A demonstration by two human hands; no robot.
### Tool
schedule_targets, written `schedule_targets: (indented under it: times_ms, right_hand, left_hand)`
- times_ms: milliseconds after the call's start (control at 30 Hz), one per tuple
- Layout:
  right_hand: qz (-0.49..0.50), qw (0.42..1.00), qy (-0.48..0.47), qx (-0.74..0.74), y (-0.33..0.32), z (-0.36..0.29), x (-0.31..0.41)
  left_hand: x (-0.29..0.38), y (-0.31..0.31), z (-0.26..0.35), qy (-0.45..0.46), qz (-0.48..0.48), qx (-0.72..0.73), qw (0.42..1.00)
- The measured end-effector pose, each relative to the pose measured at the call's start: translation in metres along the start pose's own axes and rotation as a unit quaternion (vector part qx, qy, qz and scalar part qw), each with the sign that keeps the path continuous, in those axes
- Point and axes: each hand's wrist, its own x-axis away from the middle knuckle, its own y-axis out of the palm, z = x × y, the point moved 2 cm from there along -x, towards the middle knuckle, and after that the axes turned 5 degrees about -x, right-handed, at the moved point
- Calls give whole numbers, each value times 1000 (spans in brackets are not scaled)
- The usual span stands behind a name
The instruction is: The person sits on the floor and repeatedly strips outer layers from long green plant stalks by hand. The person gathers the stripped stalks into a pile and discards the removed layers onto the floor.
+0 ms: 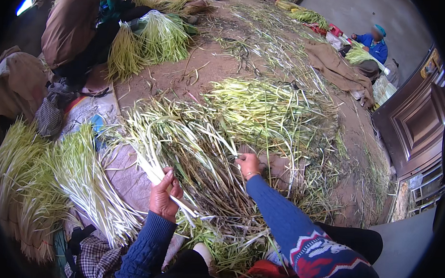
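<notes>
My left hand (166, 196) is closed around a small bunch of white stalks (146, 161), which look like blanched garlic shoots. Their cut ends jut out below the fist, and the leafy tips point up and left. With fingers pinched, my right hand (249, 164) grips the end of a pale stalk (229, 144) over the unsorted heap (206, 168). That heap mixes pale shoots with brown, withered leaves. To the left of my left hand, a layer of clean white shoots (99, 193) lies on a sheet (122, 171).
Tied bundles (23, 204) stand at the far left. Yellow-green leaves (261, 111) are piled beyond my right hand. A person in a brown coat (74, 21) bends at upper left; another in blue (378, 49) sits near a panelled door (415, 126). Leaf scraps litter the floor.
</notes>
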Motion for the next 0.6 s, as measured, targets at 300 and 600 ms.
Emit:
schedule_targets:
  times_ms: [300, 600]
  right_hand:
    - [13, 903, 64, -425, -52, -109, 104]
    - [-195, 926, -290, -139, -68, -153, 152]
  left_hand:
    - [-5, 13, -14, 6, 57, -72, 996]
    - [-12, -5, -54, -88, 42, -162, 982]
